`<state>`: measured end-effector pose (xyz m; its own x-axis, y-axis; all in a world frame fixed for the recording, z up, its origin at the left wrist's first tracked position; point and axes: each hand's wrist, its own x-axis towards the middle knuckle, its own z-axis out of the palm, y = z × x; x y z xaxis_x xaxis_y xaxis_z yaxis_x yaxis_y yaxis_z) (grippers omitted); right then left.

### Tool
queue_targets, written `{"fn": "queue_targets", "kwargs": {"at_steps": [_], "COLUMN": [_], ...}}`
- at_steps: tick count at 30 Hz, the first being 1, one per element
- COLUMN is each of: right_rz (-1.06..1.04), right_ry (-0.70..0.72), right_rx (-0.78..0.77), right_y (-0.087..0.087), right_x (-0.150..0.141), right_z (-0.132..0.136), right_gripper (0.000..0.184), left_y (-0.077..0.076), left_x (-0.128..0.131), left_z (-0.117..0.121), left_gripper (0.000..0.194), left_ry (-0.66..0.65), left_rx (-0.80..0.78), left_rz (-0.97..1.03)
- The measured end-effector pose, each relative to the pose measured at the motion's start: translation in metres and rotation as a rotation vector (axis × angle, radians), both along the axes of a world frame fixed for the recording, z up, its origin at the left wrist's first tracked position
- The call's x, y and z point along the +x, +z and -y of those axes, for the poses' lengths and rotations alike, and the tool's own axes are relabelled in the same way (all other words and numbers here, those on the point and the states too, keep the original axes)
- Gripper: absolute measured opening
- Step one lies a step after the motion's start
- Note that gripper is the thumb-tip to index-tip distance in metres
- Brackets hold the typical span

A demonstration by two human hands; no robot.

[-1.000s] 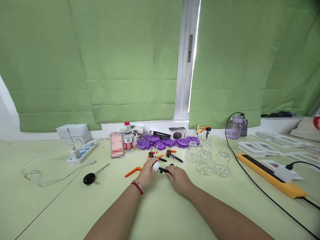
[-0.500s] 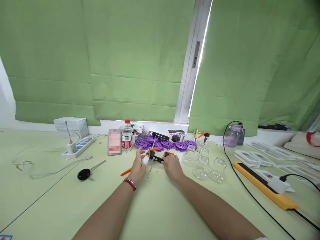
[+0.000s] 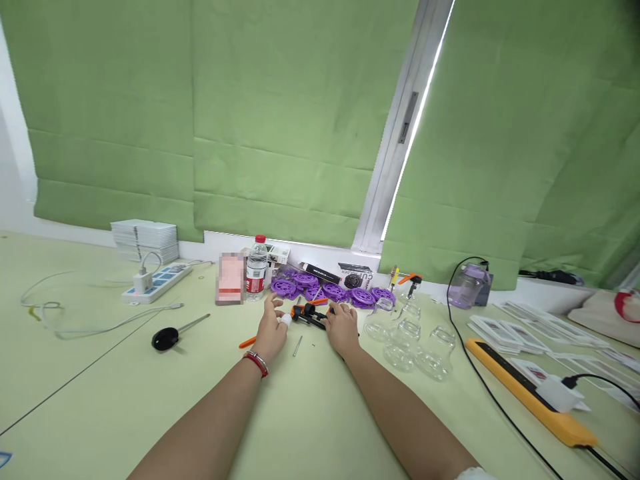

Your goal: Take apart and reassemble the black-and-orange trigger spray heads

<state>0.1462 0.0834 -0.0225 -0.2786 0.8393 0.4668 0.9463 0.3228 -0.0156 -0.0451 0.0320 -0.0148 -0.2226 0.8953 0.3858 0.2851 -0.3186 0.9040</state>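
Note:
Between my hands are slim black parts with orange pieces [image 3: 309, 316], like the black-and-orange trigger head [image 3: 413, 283] at the right; their exact kind is unclear. My left hand [image 3: 271, 328] is beside their left end, fingers apart, a white cover on its thumb. My right hand [image 3: 343, 328] has its fingers closed on the right end of a black part. Part of an orange strip [image 3: 247, 342] shows left of my left hand. A thin metal rod [image 3: 297, 346] and a tiny dark piece [image 3: 313, 345] lie in front.
Purple spoked discs [image 3: 334, 291] are piled behind my hands, by a water bottle [image 3: 257, 270]. Clear flared containers [image 3: 403, 343] stand right of my right hand. A black ladle-like spoon [image 3: 166, 339] and white power strip [image 3: 159, 283] lie left; a yellow power strip [image 3: 530, 393] lies right.
The black-and-orange parts have come lower and lie flatter between my hands. My left hand has shifted slightly left of them. The view has tilted a little.

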Motion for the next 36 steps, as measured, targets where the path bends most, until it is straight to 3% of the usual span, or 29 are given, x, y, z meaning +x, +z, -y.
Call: {"fn": "queue_targets", "kwargs": {"at_steps": [9, 18, 24, 30, 36], "right_rz": [-0.003, -0.032, -0.079, -0.040, 0.008], "right_ry": [-0.013, -0.020, 0.110, 0.507, 0.561], "right_rx": [-0.095, -0.139, -0.054, -0.153, -0.315], "right_y": [-0.003, -0.001, 0.009, 0.015, 0.008], "right_x": [0.004, 0.007, -0.012, -0.058, -0.075], "right_z": [-0.001, 0.000, 0.016, 0.054, 0.070], "right_gripper": [0.023, 0.020, 0.024, 0.023, 0.020], "left_y": [-0.003, -0.006, -0.009, 0.017, 0.051], "left_x": [-0.005, -0.027, -0.031, -0.044, -0.121], "left_z": [-0.003, -0.017, -0.020, -0.019, -0.001], "left_gripper": [0.059, 0.056, 0.052, 0.047, 0.038], "left_ry": [0.063, 0.308, 0.365, 0.442, 0.573], "left_rx": [0.024, 0.004, -0.030, -0.116, -0.348], "left_rz": [-0.013, 0.040, 0.097, -0.069, -0.421]}}
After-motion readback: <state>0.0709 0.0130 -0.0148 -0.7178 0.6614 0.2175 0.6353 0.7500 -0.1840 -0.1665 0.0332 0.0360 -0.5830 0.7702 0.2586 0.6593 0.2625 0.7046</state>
